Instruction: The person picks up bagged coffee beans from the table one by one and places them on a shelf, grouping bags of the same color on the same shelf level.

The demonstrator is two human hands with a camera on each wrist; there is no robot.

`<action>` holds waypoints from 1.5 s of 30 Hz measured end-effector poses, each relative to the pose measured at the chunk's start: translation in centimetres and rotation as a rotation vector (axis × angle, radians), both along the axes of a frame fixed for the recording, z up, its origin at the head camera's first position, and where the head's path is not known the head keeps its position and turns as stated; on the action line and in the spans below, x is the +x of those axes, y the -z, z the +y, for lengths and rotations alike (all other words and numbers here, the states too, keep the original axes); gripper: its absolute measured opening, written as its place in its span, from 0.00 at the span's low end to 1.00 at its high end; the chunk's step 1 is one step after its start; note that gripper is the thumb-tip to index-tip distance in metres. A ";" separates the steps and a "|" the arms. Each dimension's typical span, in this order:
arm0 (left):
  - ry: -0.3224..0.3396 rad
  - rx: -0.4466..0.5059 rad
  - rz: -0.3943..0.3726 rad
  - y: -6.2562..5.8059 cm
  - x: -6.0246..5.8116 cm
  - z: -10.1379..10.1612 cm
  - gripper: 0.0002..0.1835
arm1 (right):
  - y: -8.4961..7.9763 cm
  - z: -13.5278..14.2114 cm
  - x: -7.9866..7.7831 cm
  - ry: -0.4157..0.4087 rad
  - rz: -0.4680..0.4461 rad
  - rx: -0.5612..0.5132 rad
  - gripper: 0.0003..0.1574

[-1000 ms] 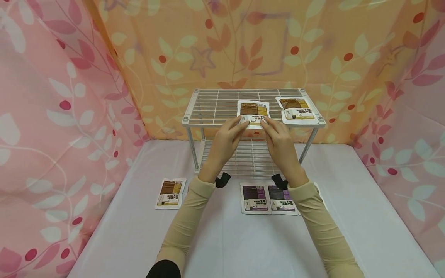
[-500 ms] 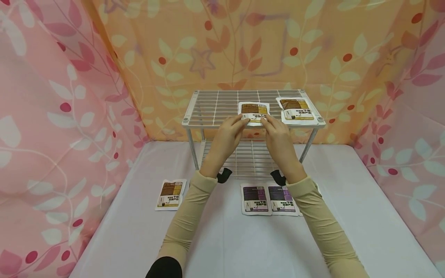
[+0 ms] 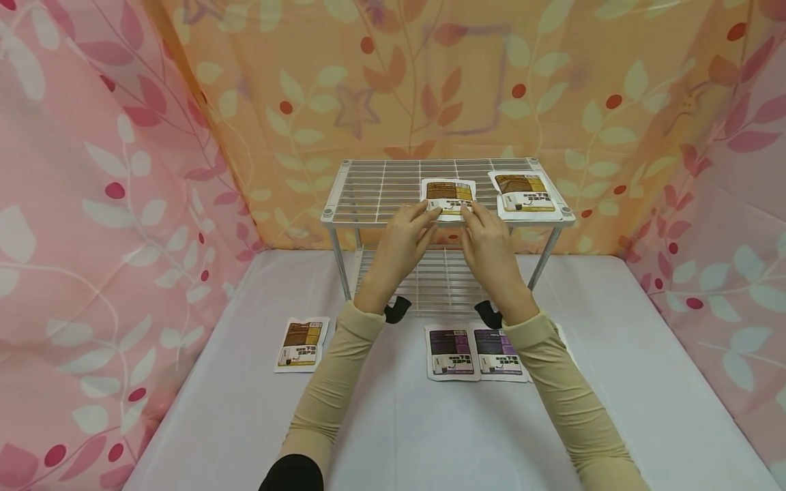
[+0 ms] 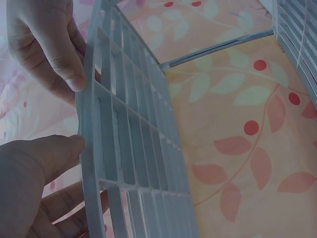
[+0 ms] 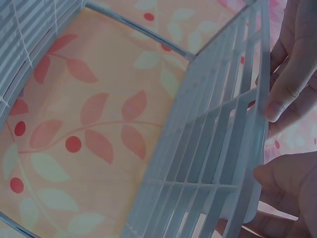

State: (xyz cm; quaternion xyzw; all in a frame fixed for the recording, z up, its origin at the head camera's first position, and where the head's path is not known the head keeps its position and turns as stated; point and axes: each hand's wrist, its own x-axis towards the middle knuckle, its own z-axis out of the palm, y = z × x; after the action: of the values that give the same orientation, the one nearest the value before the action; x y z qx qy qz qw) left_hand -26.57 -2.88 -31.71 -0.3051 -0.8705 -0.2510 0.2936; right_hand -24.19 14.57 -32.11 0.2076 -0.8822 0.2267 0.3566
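A white pouch with a brown-and-yellow label [image 3: 450,194] lies on the top shelf of a white wire rack [image 3: 381,184], its near edge by the front rim. My left hand [image 3: 402,242] touches its near left corner with extended fingertips. At the near right corner, the fingertips of my right hand [image 3: 491,249] rest on it. Both thumbs stand apart from the fingers, below them. In the left wrist view, the left thumb [image 4: 72,145] is right at the shelf rim; the right wrist view shows the right thumb [image 5: 265,173] likewise. The slats partly hide the fingers there.
Another brown-label pouch [image 3: 525,196] lies at the top shelf's right end. A third brown-label pouch [image 3: 301,344] is on the white table [image 3: 393,436] at left. Purple-label pouches [image 3: 452,352] lie in front of the rack, partly behind the right forearm. The lower shelf [image 3: 445,273] is below my hands.
The pouch between my hands has gone from overhanging the front rim to lying flatter and further in on the top shelf. The right thumb has parted from its fingers.
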 end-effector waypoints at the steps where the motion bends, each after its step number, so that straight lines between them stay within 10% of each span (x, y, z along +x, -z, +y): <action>1: 0.000 0.001 0.001 0.0 0.0 0.0 0.17 | 0.0 0.0 0.0 0.000 0.000 -0.001 0.22; 21: -0.022 0.008 0.065 0.9 0.7 -0.4 0.19 | 0.3 -0.2 1.1 -0.019 0.010 -0.020 0.24; 45: 0.032 0.144 0.263 5.0 2.2 -2.4 0.20 | 4.6 -2.2 2.0 -0.193 0.230 -0.180 0.26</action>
State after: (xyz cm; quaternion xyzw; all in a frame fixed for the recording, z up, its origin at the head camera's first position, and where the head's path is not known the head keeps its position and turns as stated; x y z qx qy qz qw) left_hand -24.33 -5.23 -36.73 -0.3275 -0.7992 -0.2754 0.4221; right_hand -22.14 12.32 -36.66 0.2831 -0.7878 0.3128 0.4487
